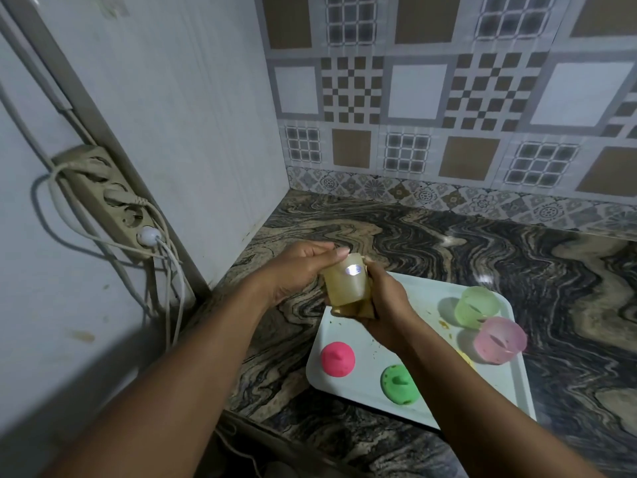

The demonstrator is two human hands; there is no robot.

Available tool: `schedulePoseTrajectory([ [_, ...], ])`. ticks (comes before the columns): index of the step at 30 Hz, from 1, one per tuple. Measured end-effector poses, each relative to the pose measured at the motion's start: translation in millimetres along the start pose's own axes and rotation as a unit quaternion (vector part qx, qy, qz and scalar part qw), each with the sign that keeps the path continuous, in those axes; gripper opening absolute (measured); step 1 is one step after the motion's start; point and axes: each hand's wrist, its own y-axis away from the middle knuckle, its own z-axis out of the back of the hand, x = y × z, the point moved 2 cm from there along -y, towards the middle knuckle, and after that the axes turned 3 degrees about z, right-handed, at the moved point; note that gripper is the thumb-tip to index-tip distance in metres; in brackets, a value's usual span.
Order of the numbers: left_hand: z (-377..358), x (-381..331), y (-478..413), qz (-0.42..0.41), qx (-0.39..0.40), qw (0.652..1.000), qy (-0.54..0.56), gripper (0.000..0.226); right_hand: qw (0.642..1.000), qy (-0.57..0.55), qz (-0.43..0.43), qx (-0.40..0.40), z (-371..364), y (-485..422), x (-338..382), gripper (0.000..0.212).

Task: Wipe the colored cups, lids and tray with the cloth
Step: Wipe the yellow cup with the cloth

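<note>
**Yellow cup held over tabletop edge; tray contents not yet attended to**

Risk. The yellow cup (346, 282) is held in the air between both hands, above the marbled tabletop (448, 243) and just off the near-left corner of the white tray (379, 391). In my judgement the main hazard is a slip: the cup looks smooth, and rubbing force against it could twist it out of the fingers, dropping it onto the tabletop or the tray. A second hazard is the right forearm, which crosses low over the tray; a yellow piece, possibly a lid, is largely hidden beneath it and cannot be identified. A careless sweep could knock that piece or the green lid (400, 384). Specks of residue are visible on the tray surface and could transfer back onto cleaned items.

Position. The left hand (296, 270) is closed around the cup's upper left side, thumb and fingers over the rim end. The right hand (386, 305) is clenched from below and right, pressing a yellowish cloth (355, 309) against the cup's lower end; only a small part of the cloth shows.

Remaining items. The green cup (477, 307) and pink cup (499, 339) stand touching at the tray's far right. The pink lid (337, 358) and green lid lie apart along its near edge. None is in hand.
</note>
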Motion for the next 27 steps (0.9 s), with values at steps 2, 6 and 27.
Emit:
schedulePoseTrajectory([
  [2, 2.3, -8.7, -1.2, -0.012, -0.002, 0.999, -0.031, 0.032, 1.000, 0.007, 0.016, -0.005, -0.5, -3.4, 2.3, 0.049],
  [6, -2.4, -2.7, -0.8, -0.039, 0.001, 0.997, 0.073, 0.026, 0.984, -0.069, -0.134, 0.096, -6.2, 19.0, 4.5, 0.051],
  [27, -2.7, -32.4, 8.0, -0.097, -0.003, 0.995, 0.008, 0.012, 0.998, -0.009, -0.046, 0.035, -17.4, 27.7, 28.3, 0.045],
])
